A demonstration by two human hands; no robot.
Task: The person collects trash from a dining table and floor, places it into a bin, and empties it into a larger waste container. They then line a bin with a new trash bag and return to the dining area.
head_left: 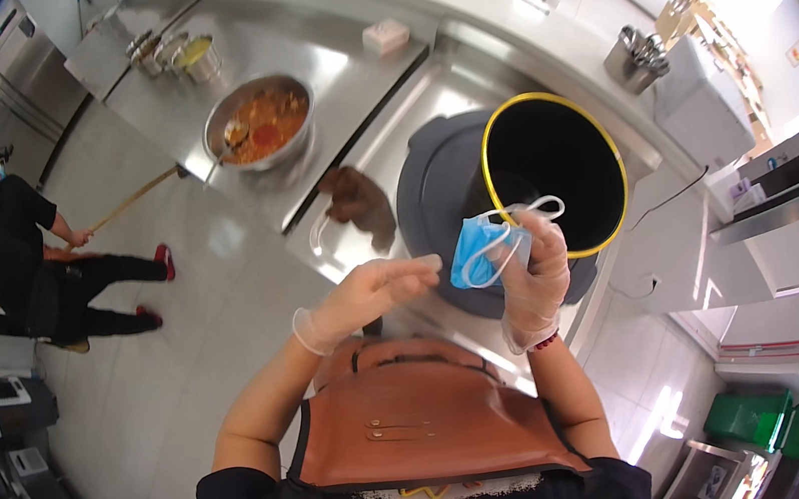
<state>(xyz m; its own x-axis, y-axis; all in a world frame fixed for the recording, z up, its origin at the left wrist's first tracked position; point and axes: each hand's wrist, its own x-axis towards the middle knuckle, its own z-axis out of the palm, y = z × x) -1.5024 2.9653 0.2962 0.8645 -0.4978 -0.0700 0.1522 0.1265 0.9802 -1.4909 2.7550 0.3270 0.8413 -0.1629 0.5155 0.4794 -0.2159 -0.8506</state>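
Note:
A crumpled blue face mask (477, 257) with white ear loops is pinched in my right hand (536, 277), which wears a clear plastic glove. Just beyond it stands a black bin (555, 163) with a yellow rim, its mouth facing up. My left hand (366, 299), gloved the same way, is held to the left of the mask with its fingers stretched out and nothing in it. Beneath the bin and the mask is a round dark grey lid (426, 180).
A steel bowl of reddish food (260, 121) sits on the steel counter (329, 21), near metal pots (196, 59) and a small pale box (386, 36). A brown cloth (359, 209) lies left of the lid. At far left, a person (21, 249) holds a long wooden handle (136, 200).

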